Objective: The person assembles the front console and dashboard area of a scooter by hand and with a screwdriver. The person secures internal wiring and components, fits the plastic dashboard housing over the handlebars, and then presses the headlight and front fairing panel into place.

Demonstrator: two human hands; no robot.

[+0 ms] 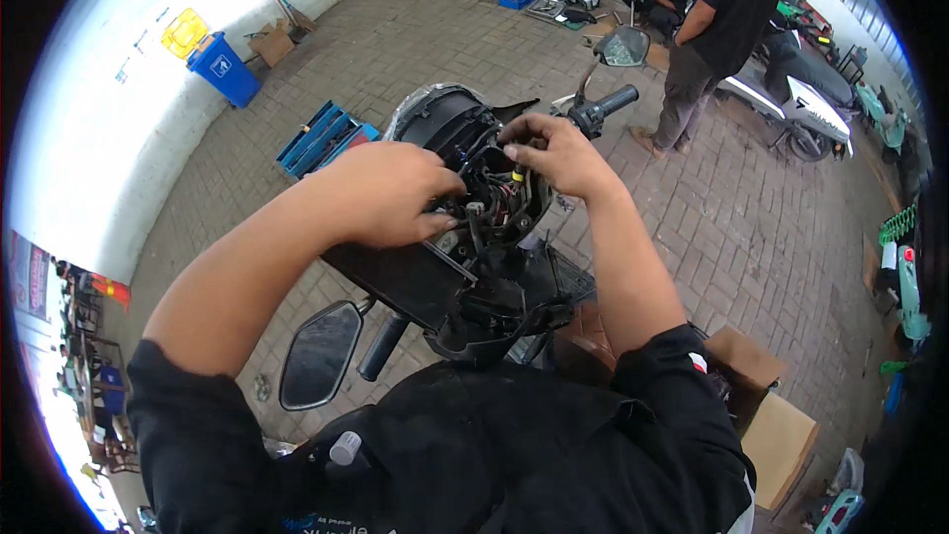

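Our left hand [400, 193] reaches in from one side with its fingers curled and its thumb apart from them, over dark parts; we cannot tell whether it grips anything. Our right hand [563, 153] comes in opposite, thumb and forefinger bent toward each other beside a dark cable, and we cannot tell whether they pinch it. Between the two lies the tangle of thin black and coloured wiring [509, 196], with a small bright yellow band [518, 176] near our right thumb. It sits in the opened front of the motorbike, behind a curved black plastic panel [445, 124].

We judge the step in hand to be fingertip work on this wiring. The next move, as we see it, calls for a sure hold on one lead with one hand while the other steadies its neighbours, with no tug on the rest.

Just beyond our right hand is a black ribbed rubber handlebar grip [615, 111]; nearer our body, at lower left, hangs a black-framed angular mirror [321, 354]. Past our left forearm, an open blue metal toolbox [321, 138] stands on the paving. Farther off, a co-worker in dark clothes [727, 10] stands beside a white-and-black scooter [791, 94].
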